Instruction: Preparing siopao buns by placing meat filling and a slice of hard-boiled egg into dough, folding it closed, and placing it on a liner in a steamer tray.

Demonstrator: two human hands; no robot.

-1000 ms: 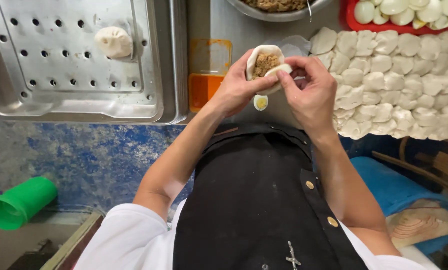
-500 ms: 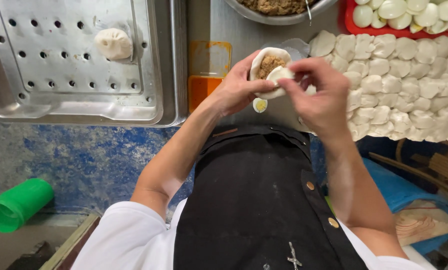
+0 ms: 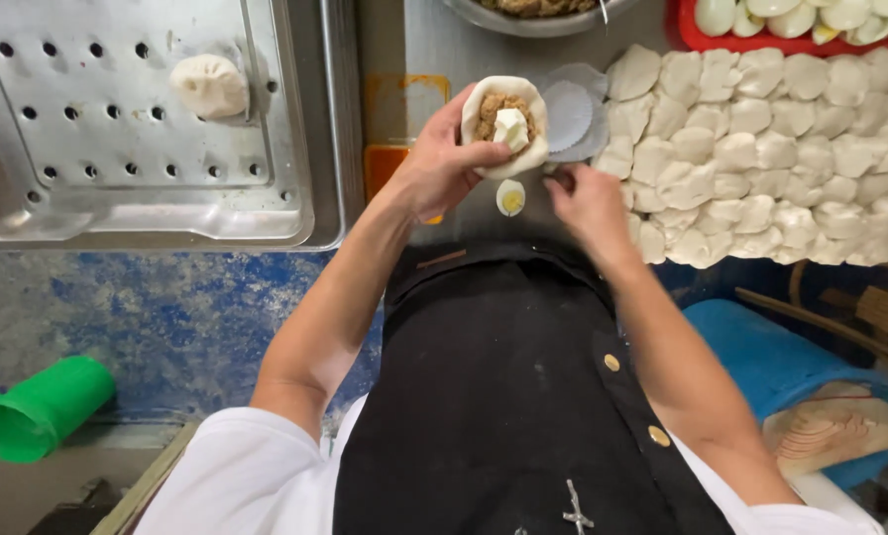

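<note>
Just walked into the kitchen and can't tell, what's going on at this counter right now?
A person in a black apron is filling a bun. The left hand cups an open dough wrapper holding brown filling and a piece of egg. The right hand is lower, beside a pile of dough pieces. A halved egg lies on the counter, and one finished bun sits on a perforated metal tray.

A bun (image 3: 209, 85) sits on the tray (image 3: 117, 198) at the bench's left; dough pieces (image 3: 761, 149) crowd the right, an egg half (image 3: 510, 197) between.
</note>
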